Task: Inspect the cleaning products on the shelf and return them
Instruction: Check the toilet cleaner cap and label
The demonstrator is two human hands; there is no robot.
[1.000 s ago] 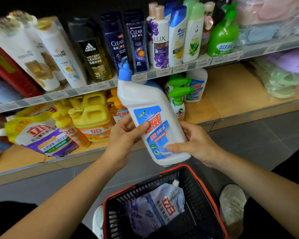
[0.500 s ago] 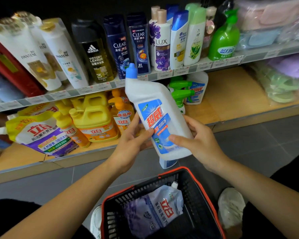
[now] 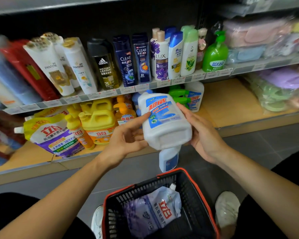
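Note:
A white toilet-cleaner bottle (image 3: 164, 121) with a blue label is tipped over, its base towards me and its blue-capped neck pointing at the lower shelf (image 3: 231, 100). My left hand (image 3: 128, 137) holds its left side, thumb on the label and fingers underneath. My right hand (image 3: 202, 131) holds the right side, thumb along the front. A second white bottle (image 3: 168, 159) shows just below it; what supports that one is hidden. A matching white bottle (image 3: 195, 95) stands on the lower shelf behind.
Yellow detergent jugs (image 3: 98, 121), a yellow-purple refill pouch (image 3: 50, 135) and green spray bottles (image 3: 178, 95) fill the lower shelf's left and middle. Shampoo bottles (image 3: 124, 61) line the upper shelf. Below, an orange-rimmed black basket (image 3: 133, 186) holds a pouch (image 3: 155, 213).
The bottle has tipped from upright to neck-forward and moved up towards the lower shelf. Both hands went with it and slid down to its base end.

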